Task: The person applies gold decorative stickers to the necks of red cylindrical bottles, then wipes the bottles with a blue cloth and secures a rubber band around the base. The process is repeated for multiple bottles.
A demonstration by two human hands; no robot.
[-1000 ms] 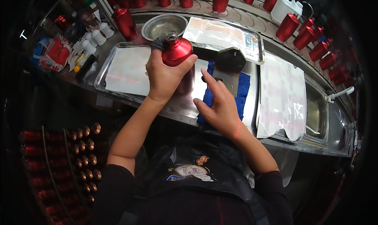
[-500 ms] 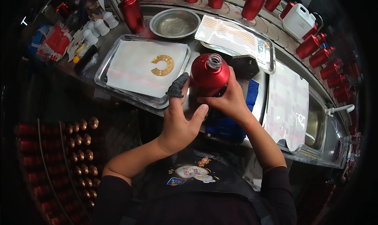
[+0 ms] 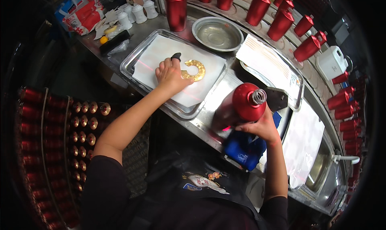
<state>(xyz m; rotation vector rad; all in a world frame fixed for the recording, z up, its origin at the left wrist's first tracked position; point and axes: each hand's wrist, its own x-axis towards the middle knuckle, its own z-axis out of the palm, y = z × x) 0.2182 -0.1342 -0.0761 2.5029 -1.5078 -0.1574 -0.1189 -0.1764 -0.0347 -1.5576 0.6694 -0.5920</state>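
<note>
My right hand [image 3: 263,127] grips a shiny red bottle [image 3: 247,103] around its side. The bottle is tilted, its uncapped threaded neck toward me, above a blue fixture [image 3: 243,149]. On the left, my left hand [image 3: 171,76] is over white paper [image 3: 148,65] on a metal tray [image 3: 128,61]. Its thumb reaches the lower edge of a gold C-shaped piece [image 3: 200,71] lying flat there. A black finger cover [image 3: 176,56] is on one fingertip. The fingers are bent but apart from the thumb, and the piece stays on the paper.
A round metal bowl [image 3: 217,35] and a standing red bottle [image 3: 176,13] are behind the tray. Another tray [image 3: 298,97] bears striped sheets. Red bottles [image 3: 281,25] line a curved conveyor beyond. At right are a sink [image 3: 321,165] and white tap [image 3: 348,159]; stacked bottles [image 3: 36,129] stand left.
My left hand has left the bottle and moved over the paper beside the gold piece. The bottle, still in my right hand, now leans more. The whole view has shifted.
</note>
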